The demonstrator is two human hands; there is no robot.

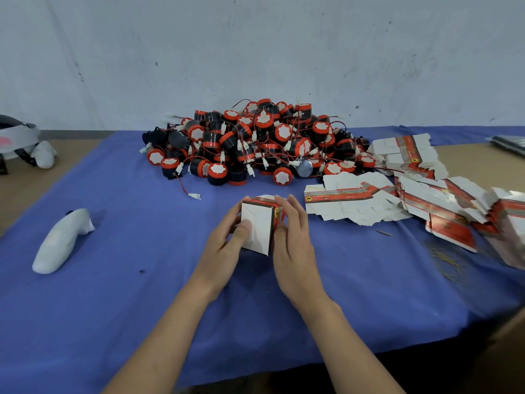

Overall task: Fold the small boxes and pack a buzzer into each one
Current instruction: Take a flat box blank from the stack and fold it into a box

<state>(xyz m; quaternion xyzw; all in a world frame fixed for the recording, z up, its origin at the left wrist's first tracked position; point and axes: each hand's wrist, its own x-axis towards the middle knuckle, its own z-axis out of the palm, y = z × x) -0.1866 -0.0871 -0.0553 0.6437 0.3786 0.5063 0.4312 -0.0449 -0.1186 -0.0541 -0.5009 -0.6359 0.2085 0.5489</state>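
Both hands, left hand (227, 245) and right hand (292, 251), clasp one small box (257, 226) at centre, folding it, while unpacked buzzers (255, 140) at twelve o'clock and flat boxes (397, 194) at two o'clock await packing.

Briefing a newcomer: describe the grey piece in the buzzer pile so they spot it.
Find the buzzer heap far back on the blue cloth. On its near edge, towards the flat cartons, lies a round disc. It alone is silver-grey; its neighbours wear red caps.
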